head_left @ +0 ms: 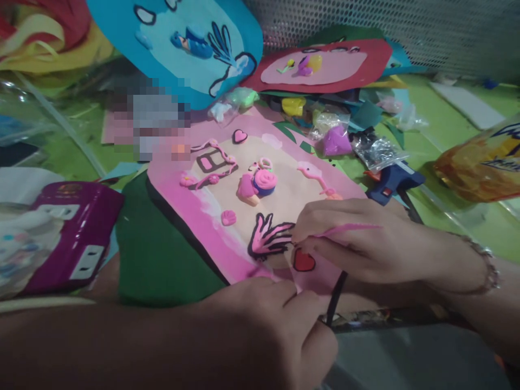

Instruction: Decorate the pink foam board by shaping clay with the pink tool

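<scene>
A pink card [219, 249] with a beige middle lies tilted before me, bearing raised clay shapes. Among them are a pink spiral figure [265, 181], a pink shell [228, 218], a black-outlined pink coral plant [270, 235] and a red heart [304, 260]. Over the card's right side, my right hand [357, 238] is closed, fingers pinched beside the coral, with a slim pink clay-modelling tool [353, 229] sticking out across it. My left hand [284, 325] is curled at the card's lower edge; what its fingers hold is hidden. Something see-through shows faintly between both hands.
A blue card [174, 70] and a red card [325, 67] stand behind, near a perforated metal panel [390, 32]. Bagged clay [337, 140], a dark blue tool [394, 181] and an orange snack bag [483, 162] lie right. A purple case [77, 233] sits left beside green paper [162, 254].
</scene>
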The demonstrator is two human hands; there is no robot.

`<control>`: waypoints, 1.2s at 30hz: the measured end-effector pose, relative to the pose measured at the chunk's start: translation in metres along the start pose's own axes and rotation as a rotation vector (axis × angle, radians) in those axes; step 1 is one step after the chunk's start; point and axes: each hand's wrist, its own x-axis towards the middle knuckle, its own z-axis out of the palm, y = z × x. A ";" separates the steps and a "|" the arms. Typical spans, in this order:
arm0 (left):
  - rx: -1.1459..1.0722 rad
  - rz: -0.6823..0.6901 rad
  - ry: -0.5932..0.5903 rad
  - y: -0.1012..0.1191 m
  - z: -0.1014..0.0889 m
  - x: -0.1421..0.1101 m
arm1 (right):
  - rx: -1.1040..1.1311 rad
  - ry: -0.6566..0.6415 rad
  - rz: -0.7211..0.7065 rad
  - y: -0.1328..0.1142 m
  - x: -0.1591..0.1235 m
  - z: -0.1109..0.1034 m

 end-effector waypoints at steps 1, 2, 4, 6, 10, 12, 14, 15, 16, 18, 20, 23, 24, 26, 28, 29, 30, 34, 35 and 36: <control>-0.001 -0.012 0.020 0.001 0.000 0.000 | 0.002 -0.007 0.003 0.000 0.000 -0.001; -0.001 -0.012 0.010 0.001 0.000 0.000 | 0.004 -0.011 0.006 -0.001 0.000 -0.001; 0.007 -0.019 0.011 0.002 -0.001 0.001 | -0.003 -0.007 0.008 -0.002 0.001 -0.002; 0.009 -0.028 0.009 0.002 -0.002 0.001 | -0.008 -0.006 0.004 -0.002 0.001 -0.003; 0.017 -0.021 0.032 -0.001 -0.004 0.001 | -0.001 0.030 0.001 -0.003 0.000 -0.002; 0.011 -0.014 0.038 -0.002 -0.003 0.002 | 0.001 0.071 -0.005 -0.002 -0.001 -0.001; -0.005 -0.004 0.014 -0.002 -0.001 0.003 | -0.005 0.073 0.004 -0.001 -0.001 -0.001; -0.006 -0.001 0.011 -0.001 0.000 0.003 | -0.008 0.061 0.014 -0.001 -0.001 -0.001; -0.006 -0.005 -0.002 0.000 0.002 0.003 | -0.008 0.050 0.021 -0.001 -0.001 -0.001; -0.004 -0.016 0.016 0.001 0.004 0.003 | 0.004 0.032 0.031 -0.001 -0.001 -0.001; -0.016 -0.012 0.032 0.003 0.004 0.001 | 0.027 0.028 0.034 -0.002 0.000 -0.001; -0.049 0.002 -0.002 0.002 0.003 0.000 | 0.063 0.016 0.053 -0.002 0.001 0.000; -0.054 0.003 -0.009 0.002 0.003 0.000 | 0.073 0.017 0.052 -0.002 0.001 0.001; -0.030 0.006 0.021 0.000 0.004 0.000 | 0.093 0.022 0.040 -0.001 0.002 0.002; -0.016 0.000 0.044 0.000 0.006 0.002 | 0.109 0.029 0.019 -0.001 0.001 0.003; -0.019 -0.008 0.054 0.001 0.007 0.002 | 0.114 0.028 0.012 -0.001 0.001 0.004; -0.020 -0.012 0.055 0.001 0.008 0.002 | 0.119 0.029 0.004 -0.001 0.001 0.004; -0.011 -0.007 0.055 0.003 0.009 0.001 | 0.100 0.094 -0.012 -0.002 0.000 0.000; -0.009 -0.003 0.061 0.003 0.008 0.001 | 0.083 0.116 -0.021 -0.003 -0.001 -0.003; -0.006 0.000 0.065 0.002 0.007 0.001 | 0.061 0.125 -0.035 -0.003 -0.002 -0.005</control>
